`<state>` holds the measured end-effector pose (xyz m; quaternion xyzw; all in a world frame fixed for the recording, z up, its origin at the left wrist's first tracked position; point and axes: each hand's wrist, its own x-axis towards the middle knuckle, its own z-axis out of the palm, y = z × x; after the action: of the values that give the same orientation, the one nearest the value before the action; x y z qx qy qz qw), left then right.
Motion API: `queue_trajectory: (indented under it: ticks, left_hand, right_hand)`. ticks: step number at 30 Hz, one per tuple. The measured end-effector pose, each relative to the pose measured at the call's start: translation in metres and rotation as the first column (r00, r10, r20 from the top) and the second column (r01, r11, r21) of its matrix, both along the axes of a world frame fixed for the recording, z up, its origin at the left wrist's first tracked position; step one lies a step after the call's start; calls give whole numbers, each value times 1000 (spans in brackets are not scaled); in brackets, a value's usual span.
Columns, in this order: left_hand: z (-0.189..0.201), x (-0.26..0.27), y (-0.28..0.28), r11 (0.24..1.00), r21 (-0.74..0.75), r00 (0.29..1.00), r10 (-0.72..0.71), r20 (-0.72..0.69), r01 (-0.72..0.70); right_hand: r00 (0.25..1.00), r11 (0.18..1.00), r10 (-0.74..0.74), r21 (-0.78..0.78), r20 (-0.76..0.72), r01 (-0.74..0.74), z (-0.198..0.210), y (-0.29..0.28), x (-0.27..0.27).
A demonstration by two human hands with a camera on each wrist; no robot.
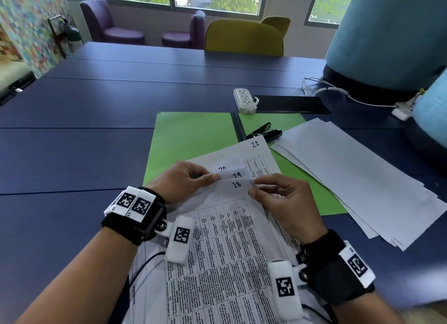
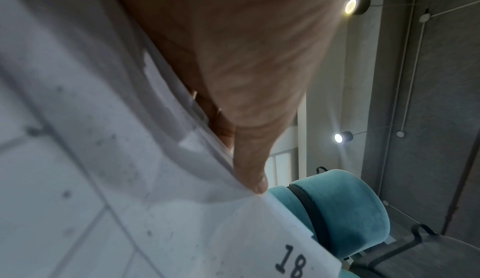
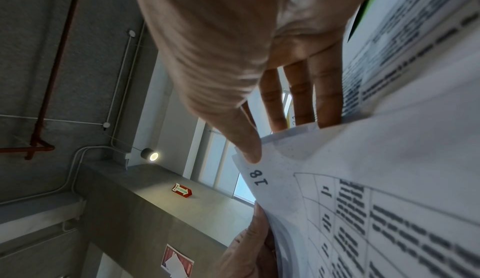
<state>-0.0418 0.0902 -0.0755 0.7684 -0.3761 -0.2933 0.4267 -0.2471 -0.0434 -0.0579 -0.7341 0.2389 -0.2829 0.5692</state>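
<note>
A stack of printed table sheets with handwritten page numbers lies in front of me on an open green folder (image 1: 188, 139). My left hand (image 1: 212, 177) pinches the top edges of the sheets, near sheet 19 (image 1: 238, 175) and sheet 20 (image 1: 223, 168). My right hand (image 1: 252, 189) pinches the raised top right corner of sheet 18 (image 1: 232, 227). Sheet 21 (image 1: 254, 152) lies flat behind them. In the left wrist view my left hand's thumb (image 2: 250, 165) presses on sheet 18 (image 2: 182, 221). In the right wrist view my right hand's thumb (image 3: 246, 145) sits on the corner of sheet 18 (image 3: 350, 159), with fingers behind it.
A fanned pile of blank white sheets (image 1: 358, 178) lies to the right. A black stapler (image 1: 263, 133) sits on the folder behind the pages. Further back are a white power strip (image 1: 243, 99), a flat black device (image 1: 292, 104) and cables. Teal chairs (image 1: 387, 33) stand at the right of the blue table (image 1: 84, 135).
</note>
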Motion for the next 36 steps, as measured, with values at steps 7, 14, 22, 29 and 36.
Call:
queue_trajectory:
  ticks: [7, 14, 22, 29, 36]
  left_hand:
    - [-2, 1, -1, 1000, 11, 1000, 15, 12, -15]
    - [-1, 1, 0, 1000, 6, 1000, 1, 4, -1]
    - [-4, 4, -2, 1000, 4, 1000, -12, -6, 12]
    - [-3, 4, -1, 1000, 27, 1000, -9, 1, 9]
    - [-2, 4, -1, 1000, 24, 1000, -11, 0, 11]
  right_hand:
    - [1000, 1000, -15, -7, -4, 15, -1, 0, 0]
    - [997, 997, -67, -46, 32, 68, -4, -2, -2]
    - [999, 993, -25, -117, 36, 29, -2, 0, -1]
    - [999, 992, -30, -121, 38, 34, -1, 0, -2]
    - [999, 992, -12, -130, -45, 6, -4, -2, -2]
